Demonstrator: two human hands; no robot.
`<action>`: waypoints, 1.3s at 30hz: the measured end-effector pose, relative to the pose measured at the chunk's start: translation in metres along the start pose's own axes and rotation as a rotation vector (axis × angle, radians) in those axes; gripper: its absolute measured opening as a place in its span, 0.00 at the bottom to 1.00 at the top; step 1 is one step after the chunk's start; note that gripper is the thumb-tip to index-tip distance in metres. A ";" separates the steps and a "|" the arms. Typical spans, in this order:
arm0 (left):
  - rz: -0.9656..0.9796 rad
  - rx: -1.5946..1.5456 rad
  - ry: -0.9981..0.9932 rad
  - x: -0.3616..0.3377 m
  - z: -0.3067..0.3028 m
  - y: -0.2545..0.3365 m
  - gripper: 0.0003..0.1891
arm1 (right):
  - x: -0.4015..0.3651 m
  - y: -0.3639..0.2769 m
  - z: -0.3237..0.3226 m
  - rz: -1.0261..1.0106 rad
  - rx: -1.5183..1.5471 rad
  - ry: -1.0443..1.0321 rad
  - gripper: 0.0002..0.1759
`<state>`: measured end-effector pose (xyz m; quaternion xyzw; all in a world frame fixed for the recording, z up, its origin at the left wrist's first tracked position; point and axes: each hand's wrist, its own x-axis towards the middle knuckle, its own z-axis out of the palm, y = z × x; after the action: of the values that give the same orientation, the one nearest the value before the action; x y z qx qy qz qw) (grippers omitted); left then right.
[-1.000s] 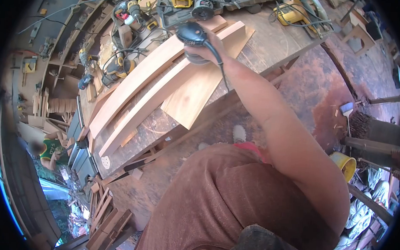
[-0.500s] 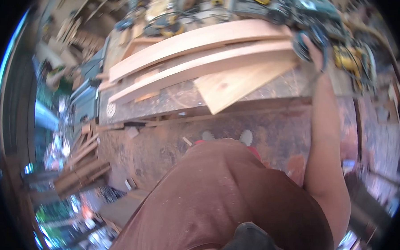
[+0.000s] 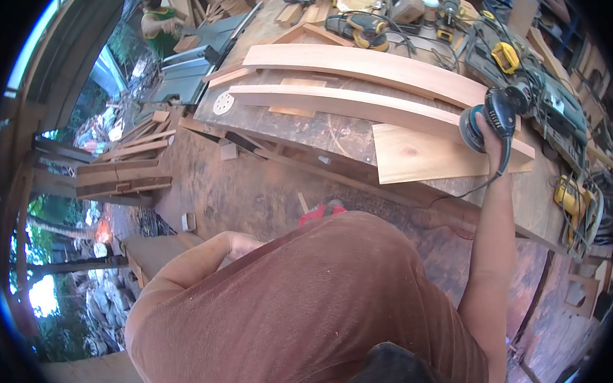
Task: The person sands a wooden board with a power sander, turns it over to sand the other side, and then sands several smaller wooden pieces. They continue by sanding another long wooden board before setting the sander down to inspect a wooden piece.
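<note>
My right hand (image 3: 489,136) is wrapped round a black and blue corded sander (image 3: 499,112), whose pad is against the side of the front curved wooden piece (image 3: 351,103), near its right end. A second curved piece (image 3: 367,65) lies just behind it on the workbench (image 3: 309,126). Under the front piece, a flat light board (image 3: 417,155) sticks out past the bench edge. My left hand (image 3: 242,245) is low at the left beside my shirt; its fingers are mostly hidden.
A yellow sander (image 3: 367,31), a yellow tool (image 3: 571,197) and a green machine (image 3: 556,103) lie on the bench. A round sanding disc (image 3: 223,103) is at its left corner. Another person (image 3: 160,24) is at the upper left. Scrap wood (image 3: 126,173) is stacked at left.
The view has turned, so the bench now slopes down to the right. The sander has shifted from the pieces' right end onto the front piece's side. My left arm has come into view.
</note>
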<state>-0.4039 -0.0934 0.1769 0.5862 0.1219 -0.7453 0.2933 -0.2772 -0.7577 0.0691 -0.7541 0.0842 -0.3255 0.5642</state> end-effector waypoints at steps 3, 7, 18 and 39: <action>0.027 -0.062 0.034 0.006 -0.013 -0.018 0.51 | -0.003 -0.017 0.048 0.102 0.000 -0.076 0.27; 0.076 -0.012 0.031 -0.006 -0.024 -0.010 0.49 | -0.004 -0.037 0.121 0.106 0.066 -0.205 0.26; 1.178 -0.127 1.341 0.037 -0.297 0.044 0.30 | -0.031 -0.115 0.344 0.082 0.203 -0.468 0.26; 1.629 -0.868 0.531 0.029 -0.427 0.109 0.56 | -0.063 -0.200 0.670 0.000 0.423 -0.707 0.35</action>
<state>-0.0020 0.0354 0.0460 0.4809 0.0049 -0.0453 0.8756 0.0189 -0.1236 0.1241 -0.6869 -0.1836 -0.0562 0.7009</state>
